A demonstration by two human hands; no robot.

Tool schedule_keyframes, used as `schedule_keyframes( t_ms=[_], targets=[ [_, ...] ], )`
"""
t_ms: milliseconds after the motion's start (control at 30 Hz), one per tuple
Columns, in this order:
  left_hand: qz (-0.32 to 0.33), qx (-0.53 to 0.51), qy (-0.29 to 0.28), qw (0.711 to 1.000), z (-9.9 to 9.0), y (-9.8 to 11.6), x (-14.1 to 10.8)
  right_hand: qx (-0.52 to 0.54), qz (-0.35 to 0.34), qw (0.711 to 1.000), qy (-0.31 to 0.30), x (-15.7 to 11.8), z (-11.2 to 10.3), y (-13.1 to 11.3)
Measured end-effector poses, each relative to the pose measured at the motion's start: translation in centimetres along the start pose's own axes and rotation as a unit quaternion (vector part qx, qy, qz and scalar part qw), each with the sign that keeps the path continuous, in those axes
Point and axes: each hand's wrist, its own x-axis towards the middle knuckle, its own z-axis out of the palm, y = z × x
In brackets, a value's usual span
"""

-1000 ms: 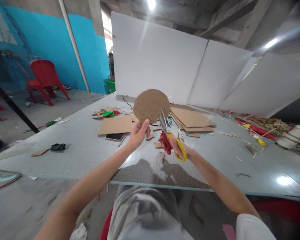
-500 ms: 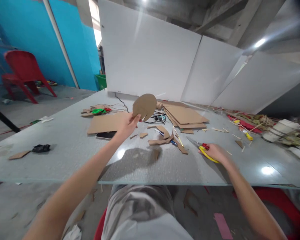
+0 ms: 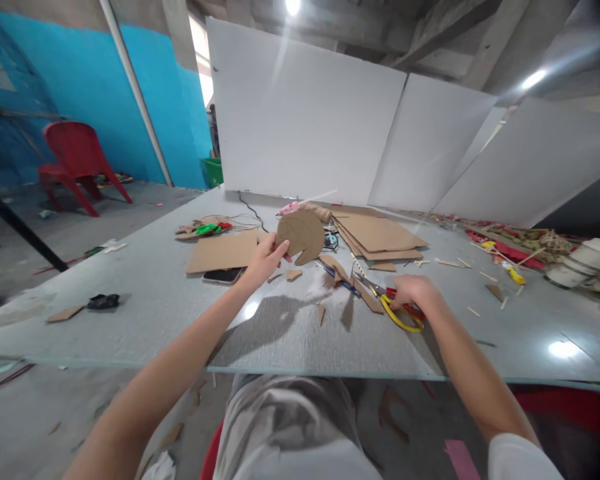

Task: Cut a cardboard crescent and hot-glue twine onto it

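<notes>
Nearest us, the pale grey desk (image 3: pixel 280 350) leaves open room between its straight front edge and the brown cardboard scraps (image 3: pixel 369 298). Our right hand (image 3: pixel 414 292) curls at the red-and-yellow-handled metal scissors (image 3: pixel 403 324); we cannot tell whether it grips. Farther in, our left hand (image 3: pixel 267 257) pinches the lower left rim of the round brown cardboard disc (image 3: pixel 303 235), raised before upright white panels (image 3: pixel 305 113).

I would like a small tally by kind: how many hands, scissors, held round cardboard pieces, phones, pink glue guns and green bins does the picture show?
Hands: 2, the left hand and the right hand
Scissors: 1 pair
Round cardboard piece: 1
Phone: 1
Pink glue gun: 1
Green bin: 1
Total: 7
</notes>
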Motion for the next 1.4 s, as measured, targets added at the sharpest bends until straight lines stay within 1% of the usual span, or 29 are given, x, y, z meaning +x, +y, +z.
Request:
schedule_keyframes(
  t_ms=[100, 133, 233, 333, 433, 533, 600, 733, 867, 933, 1033, 1133, 1167, 1233, 1333, 1400],
  targets=[
    [-0.001, -0.007, 0.001, 1.0, 0.1, -0.1, 0.1, -0.01, 0.006, 1.0, -0.019, -0.9, -0.5, 0.4],
    [-0.001, -0.01, 0.002, 1.0, 0.1, -0.2, 0.1, -0.011, 0.004, 1.0, -0.015, -1.3, -0.8, 0.4],
    [0.001, -0.012, 0.002, 1.0, 0.1, -0.3, 0.1, -0.001, -0.028, 0.999, 0.031, -2.3, -1.8, -0.3],
    [0.005, -0.002, 0.002, 1.0, 0.1, -0.4, 0.1, 0.024, -0.087, 0.991, 0.094, -2.4, -2.6, -2.9],
    [0.009, 0.015, 0.001, 1.0, 0.0, -0.5, 0.1, 0.05, -0.136, 0.98, 0.136, -1.6, -2.6, -6.3],
    [0.01, 0.029, -0.002, 1.0, 0.0, -0.8, 0.1, 0.053, -0.137, 0.98, 0.131, -0.6, -1.3, -8.8],
    [0.01, 0.035, -0.002, 0.999, 0.0, -1.1, 0.2, 0.049, -0.122, 0.984, 0.123, -0.2, -0.1, -9.6],
    [0.009, 0.039, -0.003, 0.999, 0.1, -1.5, 0.3, 0.06, -0.108, 0.983, 0.135, 0.2, 1.7, -9.9],
    [0.02, 0.042, 0.007, 0.999, 0.0, -1.4, 0.3, 0.102, -0.123, 0.975, 0.156, 0.6, 2.2, -10.1],
    [0.028, 0.048, 0.027, 0.998, -0.2, -1.4, 0.4, 0.138, -0.129, 0.968, 0.167, 0.9, 2.4, -10.0],
    [0.034, 0.061, 0.071, 0.995, -0.8, -1.6, 0.9, 0.194, -0.119, 0.955, 0.189, 1.4, 2.6, -9.8],
    [0.036, 0.08, 0.098, 0.991, -1.4, -1.9, 1.3, 0.245, -0.128, 0.935, 0.223, 1.7, 2.7, -9.7],
    [0.037, 0.09, 0.097, 0.991, -1.5, -2.0, 1.3, 0.261, -0.138, 0.926, 0.237, 1.7, 2.7, -9.7],
    [0.039, 0.115, 0.075, 0.99, -1.5, -2.1, 1.1, 0.289, -0.164, 0.905, 0.265, 1.5, 2.5, -9.8],
    [0.045, 0.157, 0.018, 0.986, -1.3, -2.3, 0.7, 0.319, -0.215, 0.876, 0.291, 1.1, 2.4, -9.8],
    [0.05, 0.183, -0.015, 0.982, -1.1, -2.3, 0.5, 0.327, -0.246, 0.862, 0.298, 0.8, 2.5, -9.9]
  ],
)
